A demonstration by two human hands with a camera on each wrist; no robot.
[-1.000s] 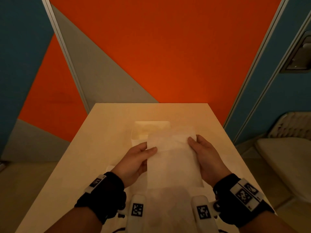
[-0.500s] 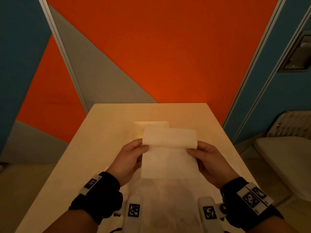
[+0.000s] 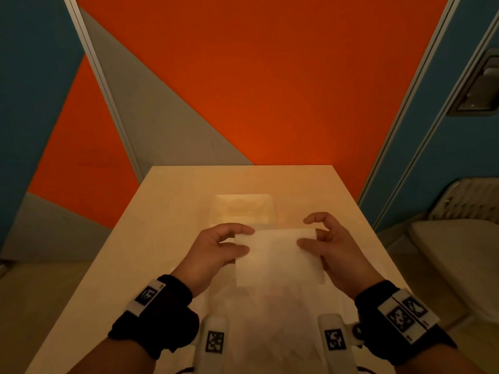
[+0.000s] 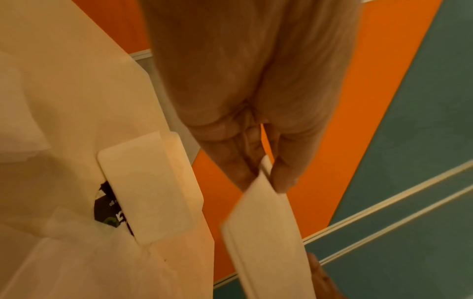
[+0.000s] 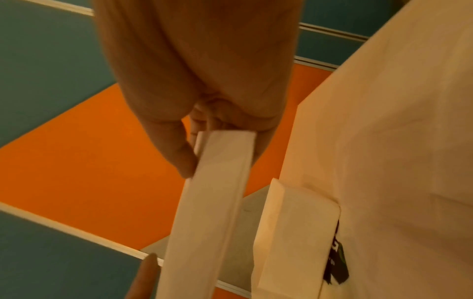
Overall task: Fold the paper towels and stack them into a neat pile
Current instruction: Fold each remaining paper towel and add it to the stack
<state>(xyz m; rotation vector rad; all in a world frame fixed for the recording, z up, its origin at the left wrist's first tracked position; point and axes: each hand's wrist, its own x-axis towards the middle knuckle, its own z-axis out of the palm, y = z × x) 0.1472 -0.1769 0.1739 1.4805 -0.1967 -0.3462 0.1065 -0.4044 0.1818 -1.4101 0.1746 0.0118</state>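
Where a pale desk (image 3: 167,211) meets an orange, grey and blue wall, a folded paper towel (image 3: 278,255) is held above the surface. The left hand (image 3: 213,252) pinches its left edge and the right hand (image 3: 332,247) pinches its right. A stack of folded towels (image 3: 243,211) lies beyond, partly hidden. Loose sheets nearer the body blur together. The desk's sides lie bare.
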